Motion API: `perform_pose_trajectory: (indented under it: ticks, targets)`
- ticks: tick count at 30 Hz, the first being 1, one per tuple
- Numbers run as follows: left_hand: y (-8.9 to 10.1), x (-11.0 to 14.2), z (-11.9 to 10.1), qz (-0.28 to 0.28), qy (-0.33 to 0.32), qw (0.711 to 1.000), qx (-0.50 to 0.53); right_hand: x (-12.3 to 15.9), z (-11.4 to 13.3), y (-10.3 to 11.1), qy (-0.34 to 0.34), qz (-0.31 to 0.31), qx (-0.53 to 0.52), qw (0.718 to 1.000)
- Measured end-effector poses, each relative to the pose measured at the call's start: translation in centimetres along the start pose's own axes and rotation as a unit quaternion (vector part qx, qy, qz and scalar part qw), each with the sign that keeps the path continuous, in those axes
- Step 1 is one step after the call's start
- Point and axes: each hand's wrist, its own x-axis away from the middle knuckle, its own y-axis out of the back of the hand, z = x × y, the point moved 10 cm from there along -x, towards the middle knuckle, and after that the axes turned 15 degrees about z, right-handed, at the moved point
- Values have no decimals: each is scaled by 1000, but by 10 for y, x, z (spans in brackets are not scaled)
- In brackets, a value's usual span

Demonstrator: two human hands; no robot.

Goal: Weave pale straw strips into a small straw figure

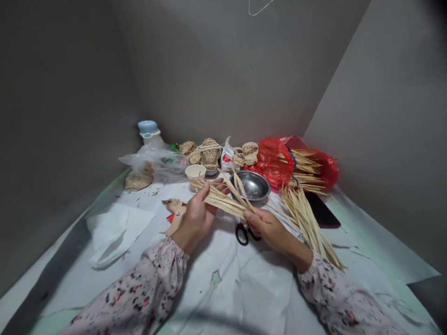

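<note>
My left hand (pixel 197 216) and my right hand (pixel 267 228) both grip a bunch of flat pale straw strips (pixel 223 200), which spans the gap between them. The strips fan out past my left fingers and cross near my right thumb. A looser sheaf of long straw strips (pixel 307 228) lies just beyond my right hand, its ends spreading towards the lower right. Black-handled scissors (pixel 244 234) lie on the white paper beneath and between my hands, with their blades hidden behind my right hand.
A steel bowl (pixel 253 184) and a paper cup (pixel 195 174) stand just beyond my hands. Woven straw pieces (pixel 209 153) and a red plastic bag (pixel 272 163) holding strips lie behind them. A dark phone (pixel 321 211) sits to the right, and white plastic (pixel 115 232) lies to the left.
</note>
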Motion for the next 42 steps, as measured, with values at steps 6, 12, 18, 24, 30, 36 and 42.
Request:
perform_pose_trajectory:
  ticks: [6,12,18,24,30,36,42]
  targets:
    - [-4,0,-4,10,-5,1000,-14,0,-6,11,0,9,-71,997]
    - [8,-4,-16,11,-40,999,-7,5,-2,32,26,-59,-131,989]
    - [-6,4,12,65,51,992,-94,6,-1,41,61,-138,-193,969]
    - [-38,22,51,180,132,967,-126,-8,3,-15,11,20,-165,986]
    - [-33,24,46,147,125,979,-72,-4,0,-47,-50,114,-183,975]
    - [-28,20,46,92,120,988,35,-4,-3,-60,-72,124,-267,953]
    - [-35,19,44,117,136,976,125,-5,1,-64,-65,117,-174,976]
